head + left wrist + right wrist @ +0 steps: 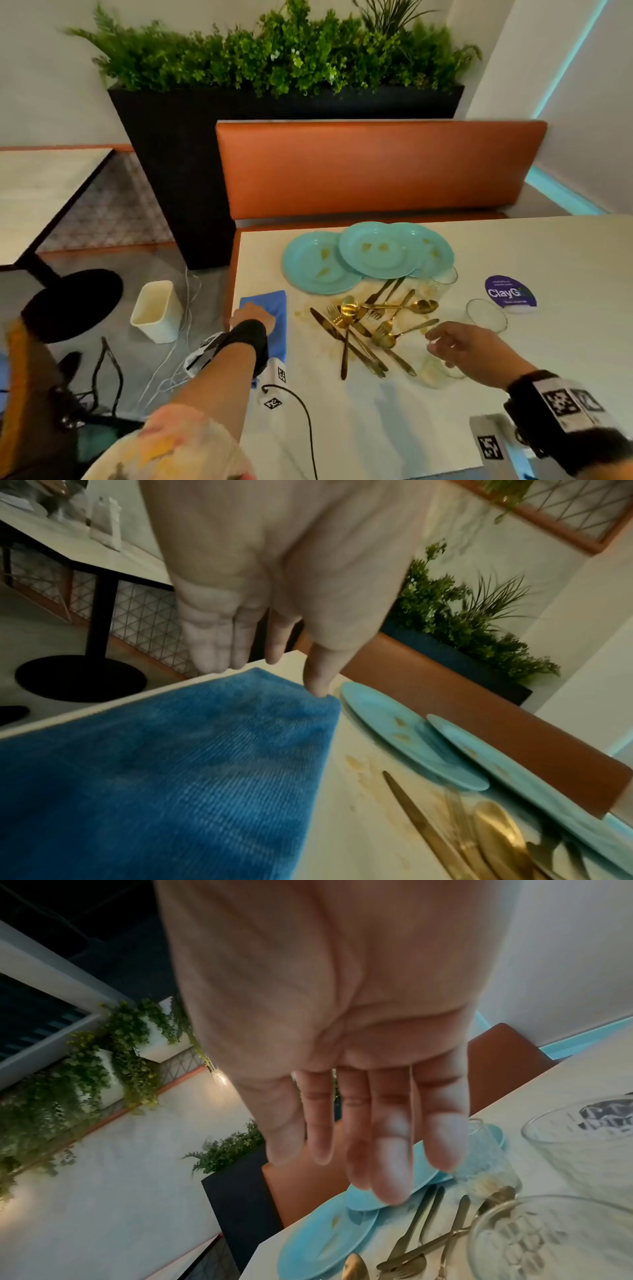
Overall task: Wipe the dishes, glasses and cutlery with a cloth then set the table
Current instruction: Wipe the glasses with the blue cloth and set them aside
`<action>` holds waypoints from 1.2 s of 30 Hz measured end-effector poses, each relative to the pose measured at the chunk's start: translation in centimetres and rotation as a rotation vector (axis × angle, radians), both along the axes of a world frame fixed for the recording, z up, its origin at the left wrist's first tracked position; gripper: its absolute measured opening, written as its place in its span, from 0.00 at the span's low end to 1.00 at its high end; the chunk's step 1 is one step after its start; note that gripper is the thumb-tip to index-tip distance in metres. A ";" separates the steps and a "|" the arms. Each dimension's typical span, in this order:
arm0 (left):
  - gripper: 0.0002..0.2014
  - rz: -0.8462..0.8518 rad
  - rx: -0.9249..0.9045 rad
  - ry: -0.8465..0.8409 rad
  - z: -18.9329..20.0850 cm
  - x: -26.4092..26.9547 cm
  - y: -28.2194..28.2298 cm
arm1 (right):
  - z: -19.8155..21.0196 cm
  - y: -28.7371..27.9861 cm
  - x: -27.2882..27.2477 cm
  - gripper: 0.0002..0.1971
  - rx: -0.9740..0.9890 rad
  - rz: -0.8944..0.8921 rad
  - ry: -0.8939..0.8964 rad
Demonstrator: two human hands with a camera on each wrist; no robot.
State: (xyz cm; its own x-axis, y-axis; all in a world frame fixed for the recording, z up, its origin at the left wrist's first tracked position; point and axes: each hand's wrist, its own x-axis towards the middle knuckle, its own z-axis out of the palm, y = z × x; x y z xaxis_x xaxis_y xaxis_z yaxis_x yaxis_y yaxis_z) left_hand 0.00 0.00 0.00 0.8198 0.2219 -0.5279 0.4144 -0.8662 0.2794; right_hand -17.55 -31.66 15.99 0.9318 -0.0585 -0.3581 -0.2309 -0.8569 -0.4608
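Observation:
A folded blue cloth (pixel 270 308) (pixel 171 764) lies at the table's left edge. My left hand (pixel 255 317) (pixel 270 669) rests on it with straight fingers, and the thumb tip touches its far corner. Three soiled turquoise plates (pixel 373 251) (pixel 411 737) (pixel 322 1242) overlap at the far side. A heap of gold cutlery (pixel 370 325) (pixel 421 1240) lies in front of them. My right hand (pixel 435 339) (pixel 377 1172) hovers flat and empty over a near glass (pixel 442 371) (pixel 548 1240). Two more glasses (pixel 486 315) (pixel 442 279) stand further back.
Yellowish smears (pixel 301 312) mark the pale table (pixel 376 428) around the cutlery. A purple ClayGo sign (pixel 510 293) stands at the right. Behind the table runs an orange bench (pixel 376 168). On the floor to the left are a white bin (pixel 157 311) and cables (pixel 171 370).

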 end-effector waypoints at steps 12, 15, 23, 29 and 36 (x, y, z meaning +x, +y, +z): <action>0.30 -0.013 -0.077 0.091 2.8 1.3 -1.1 | -0.9 3.1 5.4 0.03 -0.023 -0.102 0.050; 0.13 -0.150 -0.211 0.044 5.8 2.4 -2.7 | -0.7 3.4 6.0 0.10 -0.028 -0.123 0.050; 0.16 -0.429 -0.930 0.009 15.7 0.6 -13.4 | 0.4 2.3 5.1 0.26 0.327 -0.421 -0.215; 0.20 -0.537 -1.137 0.078 16.5 -4.4 -21.9 | 1.3 -1.8 2.2 0.10 0.513 -0.553 -0.340; 0.38 -0.589 -0.983 0.045 12.7 -6.6 -25.9 | -0.1 -7.9 -1.9 0.07 0.694 -0.879 -0.356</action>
State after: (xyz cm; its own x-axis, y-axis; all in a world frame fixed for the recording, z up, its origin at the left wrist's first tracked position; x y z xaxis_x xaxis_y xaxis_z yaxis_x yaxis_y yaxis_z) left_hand -6.56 -25.88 12.68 0.6357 -0.7145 -0.2921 0.0435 -0.3447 0.9377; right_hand -19.41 -39.52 15.86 0.7220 -0.6264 -0.2940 -0.3819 -0.0064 -0.9242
